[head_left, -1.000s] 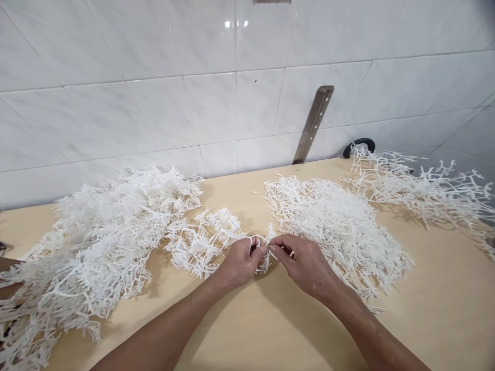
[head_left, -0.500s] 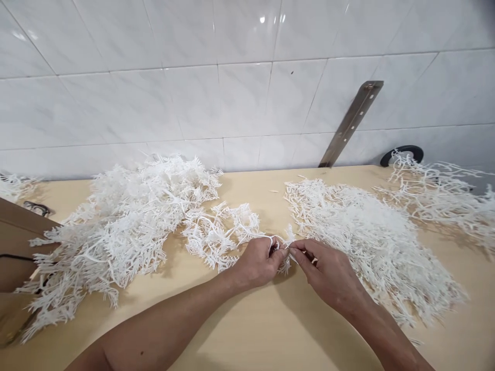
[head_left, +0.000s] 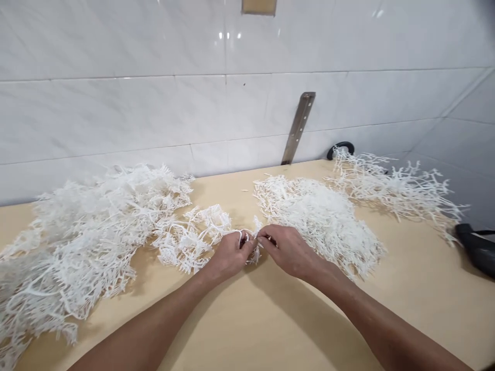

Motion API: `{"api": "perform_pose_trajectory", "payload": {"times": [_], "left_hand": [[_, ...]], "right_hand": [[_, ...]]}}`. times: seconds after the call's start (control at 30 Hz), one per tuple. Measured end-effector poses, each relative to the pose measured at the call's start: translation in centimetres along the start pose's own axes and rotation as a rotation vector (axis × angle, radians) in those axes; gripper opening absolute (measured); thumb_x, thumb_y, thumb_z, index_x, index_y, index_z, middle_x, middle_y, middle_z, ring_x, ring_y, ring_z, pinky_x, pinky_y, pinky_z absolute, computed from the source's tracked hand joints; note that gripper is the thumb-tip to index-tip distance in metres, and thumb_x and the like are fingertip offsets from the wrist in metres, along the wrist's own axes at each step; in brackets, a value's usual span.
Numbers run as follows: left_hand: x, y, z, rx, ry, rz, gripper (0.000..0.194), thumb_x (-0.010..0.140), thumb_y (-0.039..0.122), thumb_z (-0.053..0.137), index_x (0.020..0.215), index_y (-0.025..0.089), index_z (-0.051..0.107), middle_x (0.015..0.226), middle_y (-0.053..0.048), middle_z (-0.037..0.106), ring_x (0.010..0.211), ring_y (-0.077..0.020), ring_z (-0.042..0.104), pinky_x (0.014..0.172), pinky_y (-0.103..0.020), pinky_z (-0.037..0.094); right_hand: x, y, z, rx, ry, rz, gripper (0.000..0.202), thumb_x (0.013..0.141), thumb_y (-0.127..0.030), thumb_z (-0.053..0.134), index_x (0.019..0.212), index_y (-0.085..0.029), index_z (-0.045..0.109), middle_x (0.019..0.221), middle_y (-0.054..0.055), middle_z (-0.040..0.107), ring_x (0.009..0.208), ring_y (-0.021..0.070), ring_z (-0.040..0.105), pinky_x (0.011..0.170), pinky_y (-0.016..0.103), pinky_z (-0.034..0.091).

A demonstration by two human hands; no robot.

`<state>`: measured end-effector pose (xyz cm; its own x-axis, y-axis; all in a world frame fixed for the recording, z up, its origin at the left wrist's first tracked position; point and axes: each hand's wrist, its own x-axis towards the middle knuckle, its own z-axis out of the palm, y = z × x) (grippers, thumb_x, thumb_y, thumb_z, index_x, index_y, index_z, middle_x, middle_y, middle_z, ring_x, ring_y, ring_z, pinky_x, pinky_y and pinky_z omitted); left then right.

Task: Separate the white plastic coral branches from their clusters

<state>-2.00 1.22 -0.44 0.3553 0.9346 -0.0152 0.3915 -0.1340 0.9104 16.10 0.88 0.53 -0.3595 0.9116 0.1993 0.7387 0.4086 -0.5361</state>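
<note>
My left hand [head_left: 232, 252] is closed on a white branching plastic sprig [head_left: 257, 226], whose stem loops over the fingers. Thumb and forefinger of my right hand [head_left: 288, 247] pinch the same sprig close beside the left fingertips. Exactly which twig lies between the right fingers is too small to see. Left of my hands, a small tangle of white sprigs [head_left: 193, 237] rests on the table, near the left hand. A dense pile of short white pieces [head_left: 320, 216] lies just beyond and right of my right hand.
A large heap of white sprigs [head_left: 96, 237] covers the table's left side. Barer white stems [head_left: 398, 188] lie at the back right near a black ring [head_left: 340, 149]. A metal strip [head_left: 298, 129] leans on the tiled wall [head_left: 147, 113]. A black object [head_left: 477, 250] sits at the right edge.
The view has swung to the right, so everything appears further left and the black object has come in at the right. Both hands keep their pinch on the sprig.
</note>
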Motion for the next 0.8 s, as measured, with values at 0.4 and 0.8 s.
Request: {"api": "perform_pose_trajectory", "payload": {"times": [0.4,0.8], "left_hand": [[0.1,0.4,-0.3,-0.246,-0.088,-0.103,0.041,0.085,0.056,0.058,0.069,0.019,0.049,0.060,0.004,0.043,0.054,-0.0105,0.038,0.052,-0.024,0.030],[0.0,0.5,-0.2,-0.223,-0.076,-0.073,0.040,0.083,0.054,0.062,0.072,0.017,0.054,0.061,0.003,0.047,0.054,-0.0096,0.040,0.051,-0.023,0.031]], "right_hand": [[-0.7,1.4,2.2,0.015,0.345,-0.272,0.015,0.091,-0.011,0.050,0.087,-0.018,0.063,0.077,0.003,0.065,0.069,0.0140,0.059,0.063,0.025,0.043],[-0.6,2.2,1.7,0.077,0.633,-0.139,0.016,0.086,-0.011,0.049,0.076,-0.023,0.054,0.070,0.002,0.058,0.062,0.0162,0.054,0.059,0.029,0.045]]}}
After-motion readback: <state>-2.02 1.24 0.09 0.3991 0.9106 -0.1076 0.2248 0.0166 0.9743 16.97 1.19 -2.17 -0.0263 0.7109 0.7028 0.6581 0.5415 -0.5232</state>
